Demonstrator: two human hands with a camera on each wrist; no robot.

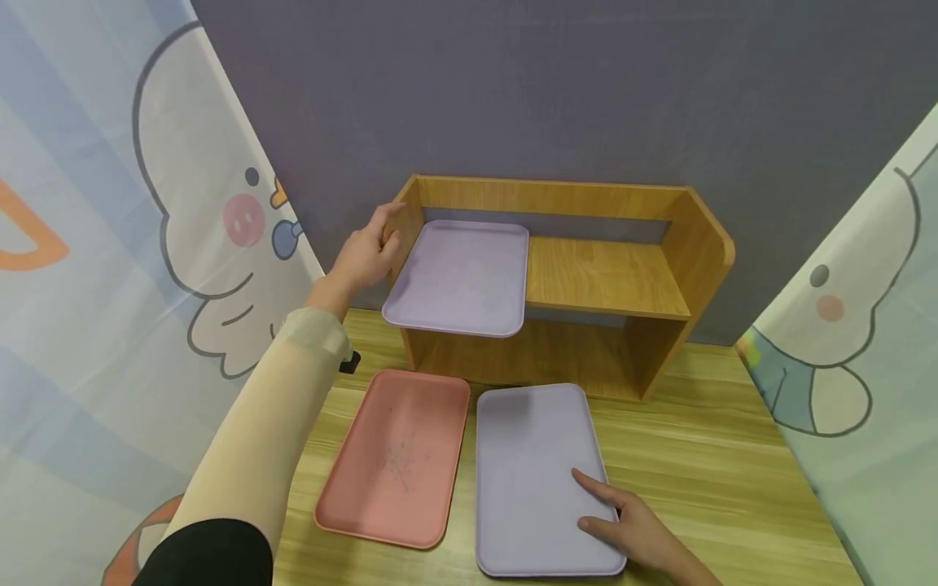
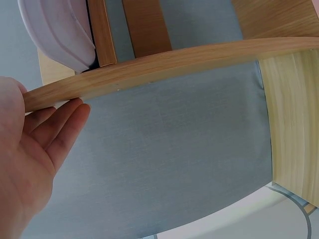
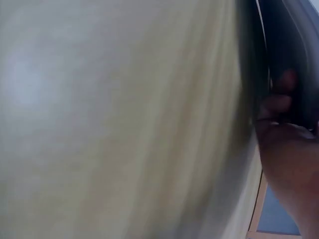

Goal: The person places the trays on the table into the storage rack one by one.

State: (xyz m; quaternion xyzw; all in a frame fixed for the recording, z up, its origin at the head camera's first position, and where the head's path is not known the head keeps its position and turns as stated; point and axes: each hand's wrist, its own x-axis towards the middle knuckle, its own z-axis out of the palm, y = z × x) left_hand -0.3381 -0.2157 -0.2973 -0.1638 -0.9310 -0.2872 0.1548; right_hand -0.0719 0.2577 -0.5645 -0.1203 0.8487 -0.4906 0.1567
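My left hand grips the upper left side panel of a small wooden desk shelf. In the left wrist view its fingers bend around the panel's edge. Beside that hand, a lavender tray lies on the upper board, its front end jutting past the board. A second lavender tray is on the table in front of the shelf. My right hand pinches this tray's right edge, thumb and index finger over the top. The other fingers show at the tray's dark underside in the right wrist view.
A pink tray lies on the wood-grain table, left of the lower lavender one. Behind the shelf rises a grey panel. Printed curtains flank the table on both sides. A small black object shows by the left wrist.
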